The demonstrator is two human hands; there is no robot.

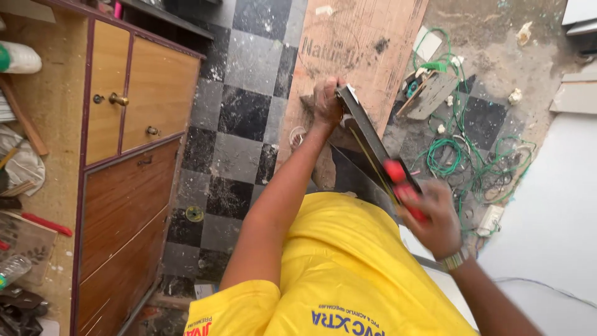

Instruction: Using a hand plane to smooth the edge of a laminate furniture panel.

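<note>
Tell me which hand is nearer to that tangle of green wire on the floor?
Right. The right hand grips a red-handled tool just beside the green wire; the left hand holds the board's top edge, farther away.

Not much in the way of packaging here. The brown board (357, 43) leaning over the checkered floor has a round dark stamp (328, 48) printed on its upper part, faded and scuffed. Over on the left, on top of the wooden cabinet, there's a white bottle with a green end (18, 58) lying on its side, and a clear plastic bottle (12, 269) near the bottom edge. No screens or signs that I can see.
</note>
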